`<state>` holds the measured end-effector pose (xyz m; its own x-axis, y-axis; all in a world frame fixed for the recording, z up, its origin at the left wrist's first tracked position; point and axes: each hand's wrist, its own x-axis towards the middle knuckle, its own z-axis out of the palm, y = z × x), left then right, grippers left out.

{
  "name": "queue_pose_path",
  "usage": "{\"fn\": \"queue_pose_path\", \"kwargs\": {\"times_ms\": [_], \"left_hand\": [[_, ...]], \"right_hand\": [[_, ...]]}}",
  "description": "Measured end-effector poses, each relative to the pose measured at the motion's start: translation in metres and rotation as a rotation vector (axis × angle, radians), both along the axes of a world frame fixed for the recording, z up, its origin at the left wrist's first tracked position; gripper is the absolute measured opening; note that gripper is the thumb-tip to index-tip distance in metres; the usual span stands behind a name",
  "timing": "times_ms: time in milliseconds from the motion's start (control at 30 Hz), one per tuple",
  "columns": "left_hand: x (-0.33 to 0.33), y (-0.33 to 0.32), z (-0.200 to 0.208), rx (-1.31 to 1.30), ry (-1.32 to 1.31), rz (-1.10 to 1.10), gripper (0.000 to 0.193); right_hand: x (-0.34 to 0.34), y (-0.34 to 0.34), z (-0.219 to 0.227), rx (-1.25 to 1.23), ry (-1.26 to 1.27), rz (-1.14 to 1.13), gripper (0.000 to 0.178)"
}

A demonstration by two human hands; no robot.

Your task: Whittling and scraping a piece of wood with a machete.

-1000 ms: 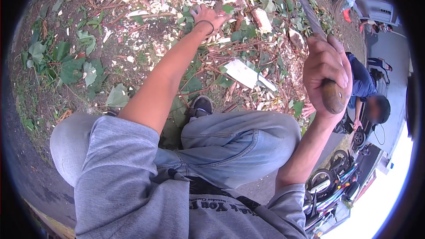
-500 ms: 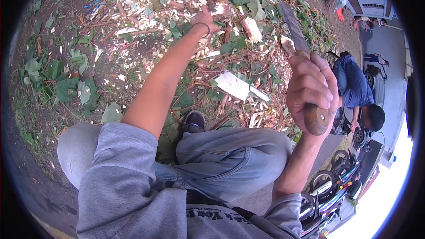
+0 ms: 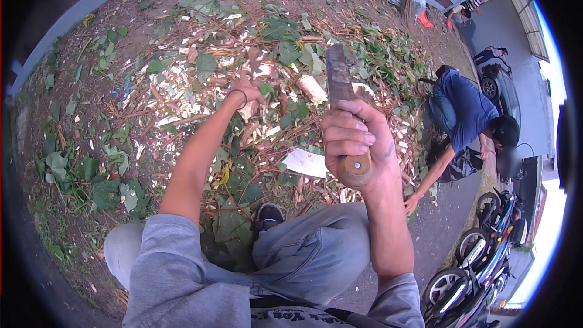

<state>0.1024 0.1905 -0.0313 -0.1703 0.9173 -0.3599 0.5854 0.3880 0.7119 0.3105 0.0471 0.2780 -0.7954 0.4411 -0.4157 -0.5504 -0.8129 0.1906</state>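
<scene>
My right hand (image 3: 359,136) is closed round the wooden handle (image 3: 354,170) of a machete, raised above the ground. Its dark, worn blade (image 3: 339,76) points away from me. Farther off, my left hand (image 3: 248,92), with a dark band at the wrist, grips a piece of wood (image 3: 248,110) low among the chips; the fingers partly hide it. A thick pale chunk of cut wood (image 3: 311,89) lies between the left hand and the blade. Nearer my knees rests a whitish cleaver (image 3: 305,163), its handle hidden behind my right hand.
Wood chips (image 3: 173,88), twigs and green leaves (image 3: 106,191) cover the soil. To the right, a co-worker in a blue shirt (image 3: 464,106) bends down, one hand near the ground. Parked motorbikes (image 3: 470,249) stand at the lower right; a broom (image 3: 410,6) stands at the back.
The view has shifted, showing more ground beyond. My right hand and machete have moved left, closer to my left hand. The co-worker's arm now reaches toward the ground.
</scene>
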Motion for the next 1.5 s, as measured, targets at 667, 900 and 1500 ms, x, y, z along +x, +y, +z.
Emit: {"fn": "queue_pose_path", "kwargs": {"times_ms": [667, 900, 1500], "left_hand": [[-0.212, -0.277, 0.036, 0.541, 1.144, -1.019, 0.059], [-0.189, -0.289, 0.090, -0.171, 0.809, -0.712, 0.108], [-0.144, -0.402, 0.001, -0.337, 0.435, -0.414, 0.122]], "right_hand": [[-0.105, 0.008, -0.023, -0.044, 0.069, 0.221, 0.032], [-0.125, -0.003, -0.027, -0.037, -0.034, 0.301, 0.035], [-0.142, -0.007, -0.031, -0.008, -0.046, 0.317, 0.034]]}}
